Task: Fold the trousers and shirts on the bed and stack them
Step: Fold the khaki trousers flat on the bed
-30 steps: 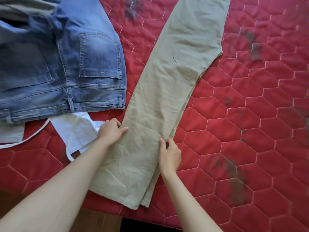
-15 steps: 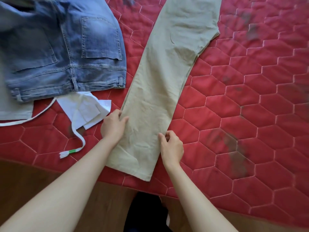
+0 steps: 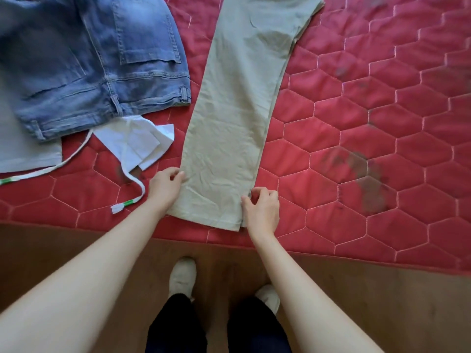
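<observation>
Near the front edge of the red quilted bed (image 3: 382,154), the beige trousers (image 3: 237,118) are lying flat with their legs stacked and running away toward the far side, and no brand or writing is showing on any garment. Both hands are pinching the cloth close to the hem: the left hand (image 3: 165,186) on the left edge, the right hand (image 3: 262,207) on the right. Blue jeans (image 3: 102,62) are lying far left, beside white cloth (image 3: 137,141).
</observation>
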Demonstrator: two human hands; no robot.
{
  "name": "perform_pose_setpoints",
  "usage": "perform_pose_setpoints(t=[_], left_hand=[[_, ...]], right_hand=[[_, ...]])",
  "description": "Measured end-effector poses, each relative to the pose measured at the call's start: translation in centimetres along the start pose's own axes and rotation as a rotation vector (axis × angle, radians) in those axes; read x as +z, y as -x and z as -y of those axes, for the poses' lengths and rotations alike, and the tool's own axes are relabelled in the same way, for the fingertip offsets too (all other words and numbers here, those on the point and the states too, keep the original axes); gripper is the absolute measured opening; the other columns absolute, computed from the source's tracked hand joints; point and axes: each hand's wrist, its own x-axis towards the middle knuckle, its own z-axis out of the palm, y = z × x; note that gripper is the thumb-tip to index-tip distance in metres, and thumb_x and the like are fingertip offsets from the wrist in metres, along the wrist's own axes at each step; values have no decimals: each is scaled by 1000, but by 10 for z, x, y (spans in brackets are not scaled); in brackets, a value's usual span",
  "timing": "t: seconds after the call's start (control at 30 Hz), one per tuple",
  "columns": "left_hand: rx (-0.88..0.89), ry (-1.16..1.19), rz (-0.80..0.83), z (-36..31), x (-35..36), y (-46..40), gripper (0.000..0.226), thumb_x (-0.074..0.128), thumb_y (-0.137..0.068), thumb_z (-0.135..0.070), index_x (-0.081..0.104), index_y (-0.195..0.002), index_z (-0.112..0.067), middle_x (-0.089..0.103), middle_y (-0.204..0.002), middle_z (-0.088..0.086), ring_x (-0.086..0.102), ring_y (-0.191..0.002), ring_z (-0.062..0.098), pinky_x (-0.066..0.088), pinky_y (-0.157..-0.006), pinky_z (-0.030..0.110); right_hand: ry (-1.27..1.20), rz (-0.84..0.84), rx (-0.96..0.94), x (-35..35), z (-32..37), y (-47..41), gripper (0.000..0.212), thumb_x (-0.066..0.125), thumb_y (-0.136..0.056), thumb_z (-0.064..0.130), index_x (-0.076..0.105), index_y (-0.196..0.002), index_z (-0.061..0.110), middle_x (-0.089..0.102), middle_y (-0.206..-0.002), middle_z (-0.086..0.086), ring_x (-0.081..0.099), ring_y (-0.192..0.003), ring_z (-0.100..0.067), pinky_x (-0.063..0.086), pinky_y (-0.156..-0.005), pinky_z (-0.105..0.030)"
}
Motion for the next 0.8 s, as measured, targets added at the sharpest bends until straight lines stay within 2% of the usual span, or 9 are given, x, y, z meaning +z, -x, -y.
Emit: perform_pose_setpoints(t=[0.07,0.17,0.27,0.33,0.4,0.5,0.57,0.7,0.8], left_hand=[[4,47,34,6,-1,0,27,52,-98,-25,69,-113,-12,68,-117,9,57,-113,29,36,-83,30],[17,97,94,11,-5,-2,28,49,-99,-28,70,-112,-14,68,-117,5,58,-111,23,38,-84,30],[54,167,152,13,-10,-1,24,49,-99,-27,71,-104,-18,69,-106,0,60,-104,21,46,-91,37],[70,187,163,14,-9,0,19,51,-97,-27,69,-93,-24,67,-94,-4,61,-96,19,49,-81,34],[54,192,166,17,-5,3,18,52,-96,-28,67,-88,-22,66,-90,-1,62,-92,22,48,-72,31],[45,159,120,22,2,5,22,53,-96,-25,70,-96,-11,68,-96,7,61,-97,26,44,-83,37],[65,145,97,24,4,3,23,54,-95,-23,70,-98,-7,70,-100,9,61,-98,27,43,-84,36],[83,167,116,29,0,1,21,56,-94,-24,69,-96,-7,70,-97,8,61,-92,24,45,-82,35],[62,248,187,33,-9,5,18,58,-94,-24,69,-100,-12,70,-102,5,63,-97,21,49,-87,36]], right_hand=[[-9,-19,63,6,6,3,30,62,-89,37,61,-112,18,50,-116,-1,48,-112,-19,40,-83,-31],[-16,-52,181,15,19,6,27,60,-92,36,62,-108,15,52,-119,-4,48,-114,-22,41,-90,-35],[-98,-178,132,18,28,13,18,59,-93,28,64,-98,12,53,-111,-3,49,-106,-20,42,-88,-35],[-152,-324,55,18,31,21,15,59,-93,27,63,-94,12,50,-102,2,49,-98,-19,42,-83,-36],[-187,-403,73,21,28,27,15,58,-94,28,63,-93,14,48,-98,5,50,-96,-18,40,-78,-33],[-161,-314,262,30,20,29,21,52,-97,29,63,-101,12,51,-111,-1,49,-105,-22,37,-78,-31],[-117,-267,301,35,18,27,23,51,-97,28,63,-106,10,50,-118,-5,48,-107,-25,38,-82,-33],[-162,-166,275,37,20,27,26,51,-96,36,61,-107,15,55,-109,-6,53,-91,-24,35,-71,-32],[-280,-63,262,29,18,31,28,55,-92,40,64,-88,14,64,-88,-3,57,-85,-24,37,-68,-35]])
